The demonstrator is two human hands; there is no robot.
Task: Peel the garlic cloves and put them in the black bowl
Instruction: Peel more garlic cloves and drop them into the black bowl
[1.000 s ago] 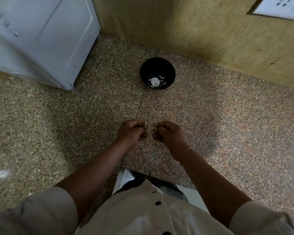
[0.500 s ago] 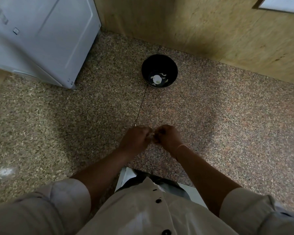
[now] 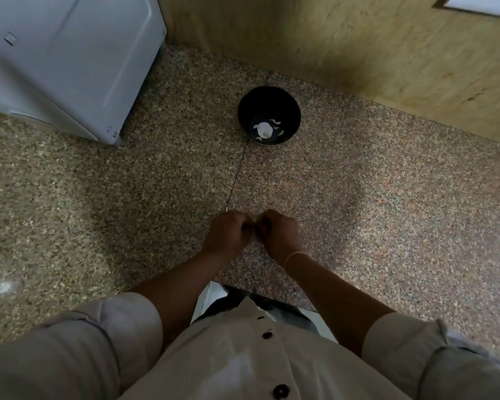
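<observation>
Left hand (image 3: 228, 232), right hand (image 3: 280, 234) (clove (image 3: 254, 234) between)

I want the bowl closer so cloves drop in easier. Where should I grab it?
Probably pinch the bowl at its near rim, coming from above and in front. It stands upright, mouth open, so the rim is free; the wall stands close behind it, and pale pieces lie in its bottom.

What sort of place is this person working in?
Most likely a home kitchen: a speckled granite worktop, a white appliance at the back left, and a black bowl holding pale pieces.
</observation>
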